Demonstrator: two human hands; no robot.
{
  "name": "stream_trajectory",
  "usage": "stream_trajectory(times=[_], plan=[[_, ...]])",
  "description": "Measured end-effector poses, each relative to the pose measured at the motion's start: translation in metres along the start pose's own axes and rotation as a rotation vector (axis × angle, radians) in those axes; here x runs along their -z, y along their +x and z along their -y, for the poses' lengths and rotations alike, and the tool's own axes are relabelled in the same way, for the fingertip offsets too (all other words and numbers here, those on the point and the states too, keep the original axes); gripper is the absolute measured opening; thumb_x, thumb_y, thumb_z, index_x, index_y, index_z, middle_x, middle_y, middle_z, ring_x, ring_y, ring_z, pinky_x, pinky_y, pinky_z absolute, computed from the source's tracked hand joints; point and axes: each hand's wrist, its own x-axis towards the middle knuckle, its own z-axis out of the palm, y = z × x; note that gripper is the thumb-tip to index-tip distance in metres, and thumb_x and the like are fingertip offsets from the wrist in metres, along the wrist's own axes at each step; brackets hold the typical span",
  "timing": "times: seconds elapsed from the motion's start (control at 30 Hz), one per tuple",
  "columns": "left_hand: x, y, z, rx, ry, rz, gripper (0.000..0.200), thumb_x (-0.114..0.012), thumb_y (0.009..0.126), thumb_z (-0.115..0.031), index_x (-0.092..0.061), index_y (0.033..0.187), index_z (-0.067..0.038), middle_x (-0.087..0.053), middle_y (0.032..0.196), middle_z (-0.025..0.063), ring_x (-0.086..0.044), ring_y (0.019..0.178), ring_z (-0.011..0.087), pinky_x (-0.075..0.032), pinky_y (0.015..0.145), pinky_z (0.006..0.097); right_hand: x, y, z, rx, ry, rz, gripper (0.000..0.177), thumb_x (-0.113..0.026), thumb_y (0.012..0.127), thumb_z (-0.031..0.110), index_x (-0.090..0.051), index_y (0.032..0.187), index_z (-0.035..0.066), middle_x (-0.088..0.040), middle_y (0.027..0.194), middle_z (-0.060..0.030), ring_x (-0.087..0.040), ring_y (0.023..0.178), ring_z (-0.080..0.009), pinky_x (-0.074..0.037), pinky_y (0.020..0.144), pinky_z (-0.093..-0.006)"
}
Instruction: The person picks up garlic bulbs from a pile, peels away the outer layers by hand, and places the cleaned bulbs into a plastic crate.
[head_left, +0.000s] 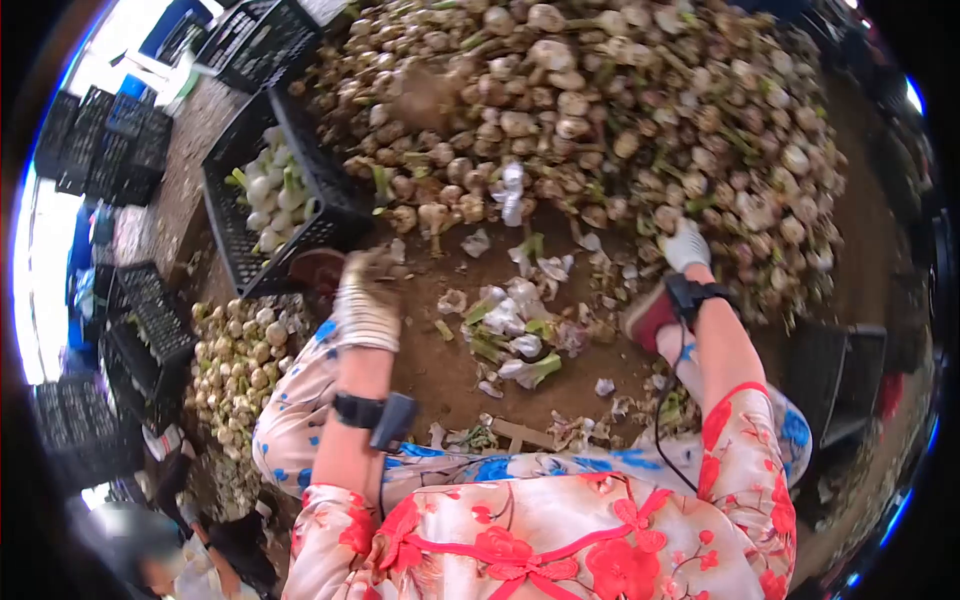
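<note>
My left hand [367,300] wears a white ribbed glove with dirt-brown fingers. It is over the soil beside the black crate, its fingers blurred, so what it holds cannot be made out. My right hand [685,246], in a white glove, is at the near edge of the big garlic pile [560,90]. Its fingers are closed around a garlic bulb [667,218]. Between my hands, peeled garlic skins and cut stems [515,325] lie scattered on the ground.
The black crate [228,225] on the left holds cleaned white garlic [275,195]. A smaller garlic heap [235,365] lies by my left knee. Crates [105,140] are stacked at far left. Another person [150,550] is at lower left. A dark crate [850,370] stands right.
</note>
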Motion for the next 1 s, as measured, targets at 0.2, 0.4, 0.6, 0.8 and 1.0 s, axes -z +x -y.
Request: stream_trajectory(times=[0.2, 0.4, 0.6, 0.8, 1.0], plan=[[0.003, 0.002, 0.06, 0.204, -0.022, 0.079, 0.021, -0.051, 0.082, -0.01, -0.046, 0.102, -0.009, -0.055, 0.09, 0.0108, -0.052, 0.068, 0.0205, -0.047, 0.059, 0.0356, -0.013, 0.024, 0.013, 0.003, -0.266, -0.05, 0.069, -0.064, 0.073, 0.032, -0.031, 0.129, 0.01, -0.037, 0.13, -0.0194, -0.039, 0.117, -0.0342, -0.038, 0.092, -0.0396], [-0.003, -0.001, 0.072, 0.277, 0.131, 0.015, 0.028, -0.049, 0.084, -0.009, -0.046, 0.111, -0.008, -0.056, 0.097, 0.0109, -0.056, 0.078, 0.0223, -0.049, 0.064, 0.038, 0.015, 0.02, 0.014, 0.049, -0.398, -0.012, 0.055, -0.059, 0.076, 0.038, -0.044, 0.119, 0.009, -0.052, 0.115, -0.0177, -0.051, 0.104, -0.0297, -0.045, 0.082, -0.0372], [-0.059, -0.053, 0.099, 0.205, 0.497, 0.474, 0.065, -0.064, 0.074, -0.004, -0.032, 0.13, -0.01, -0.05, 0.112, 0.0053, -0.051, 0.098, 0.0152, -0.047, 0.078, 0.0299, 0.037, -0.083, 0.113, 0.021, 1.602, 0.771, 0.035, -0.051, 0.085, 0.039, -0.059, 0.101, 0.01, -0.062, 0.095, -0.0049, -0.058, 0.087, -0.0147, -0.046, 0.076, -0.0302], [-0.049, -0.074, 0.071, 0.016, 0.295, 0.444, 0.055, -0.066, 0.074, -0.008, -0.04, 0.123, -0.006, -0.05, 0.114, 0.0073, -0.051, 0.1, 0.0169, -0.044, 0.085, 0.0294, 0.034, -0.169, 0.166, 0.334, 1.541, 0.953, 0.039, -0.051, 0.085, 0.04, -0.057, 0.104, 0.005, -0.06, 0.091, -0.0022, -0.055, 0.074, -0.0096, -0.046, 0.065, -0.0225], [-0.031, -0.109, 0.053, -0.113, 0.463, 0.697, 0.046, -0.055, 0.084, -0.024, -0.041, 0.123, -0.003, -0.05, 0.114, 0.0057, -0.05, 0.101, 0.0149, -0.041, 0.089, 0.0279, 0.078, -0.209, 0.173, 0.752, 1.214, 0.622, 0.035, -0.057, 0.085, 0.028, -0.056, 0.104, -0.002, -0.059, 0.089, -0.0013, -0.051, 0.08, -0.0064, -0.043, 0.071, -0.0217]])
